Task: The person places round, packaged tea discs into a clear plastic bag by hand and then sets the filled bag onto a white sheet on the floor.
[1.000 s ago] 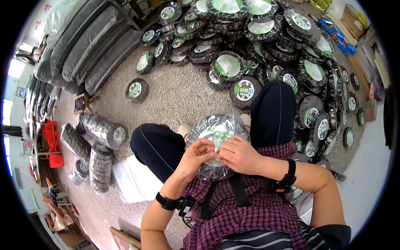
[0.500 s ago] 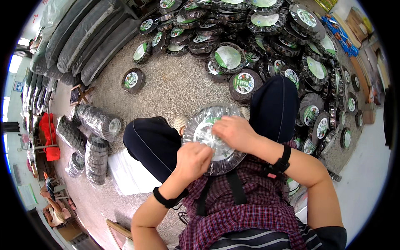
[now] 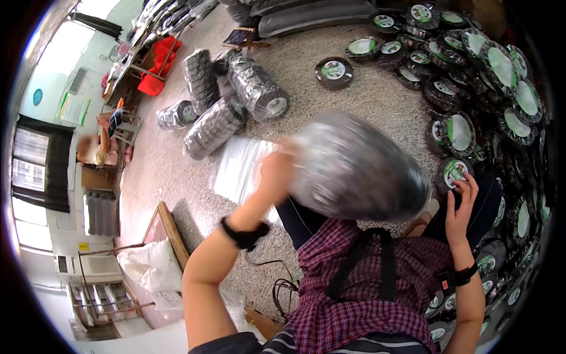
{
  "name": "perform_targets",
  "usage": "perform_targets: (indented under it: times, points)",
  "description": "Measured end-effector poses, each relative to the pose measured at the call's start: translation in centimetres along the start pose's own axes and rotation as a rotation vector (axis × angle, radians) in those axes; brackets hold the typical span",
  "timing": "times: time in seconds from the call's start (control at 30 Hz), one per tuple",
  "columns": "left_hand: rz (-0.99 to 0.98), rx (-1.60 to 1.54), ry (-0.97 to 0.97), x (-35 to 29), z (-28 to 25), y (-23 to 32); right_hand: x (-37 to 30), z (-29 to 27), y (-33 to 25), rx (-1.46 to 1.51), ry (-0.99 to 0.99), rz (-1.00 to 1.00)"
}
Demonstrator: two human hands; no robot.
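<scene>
A bulky bundle of dark discs in clear plastic [image 3: 359, 168], smeared by motion, lies tilted across my lap. My left hand [image 3: 277, 174], also blurred, is closed at its left end, where the plastic is gathered. Over at the right, my right hand [image 3: 462, 206] is off the bundle with its fingers stretched and apart. Its fingertips are at the edge of a round dark disc with a green and white label [image 3: 453, 172] beside my right knee; whether they press on it I cannot tell.
A large heap of labelled discs [image 3: 460, 76] fills the right side. One disc [image 3: 334, 72] lies alone on the floor. Several plastic-wrapped bundles [image 3: 256, 88] lie ahead left, near flat clear plastic bags [image 3: 236, 171]. A wooden frame [image 3: 171, 233] and black cable [image 3: 286, 289] are at lower left.
The bundle has tipped from upright between my knees onto its side. My right hand has left the gathered plastic and moved right to a loose disc. The view has swung left.
</scene>
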State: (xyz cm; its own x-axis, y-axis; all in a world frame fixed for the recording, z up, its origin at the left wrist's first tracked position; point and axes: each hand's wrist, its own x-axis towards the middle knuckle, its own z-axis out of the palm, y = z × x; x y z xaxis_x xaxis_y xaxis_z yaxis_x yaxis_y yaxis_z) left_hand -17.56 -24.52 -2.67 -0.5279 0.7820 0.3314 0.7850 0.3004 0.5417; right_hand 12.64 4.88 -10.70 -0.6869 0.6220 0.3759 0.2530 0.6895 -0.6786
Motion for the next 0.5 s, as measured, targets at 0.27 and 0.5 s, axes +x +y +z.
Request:
perform_targets:
  times: [0.27, 0.5]
  points:
    - [-0.726, -0.923, 1.382, -23.7, -17.5, -10.6, -0.2, 3.5, -1.6, 0.037, -0.351, -0.101]
    - [-1.069, -1.042, 1.047, -19.1, -5.6, -28.1, -1.7, 2.5, -2.7, -0.155, -0.603, 0.141]
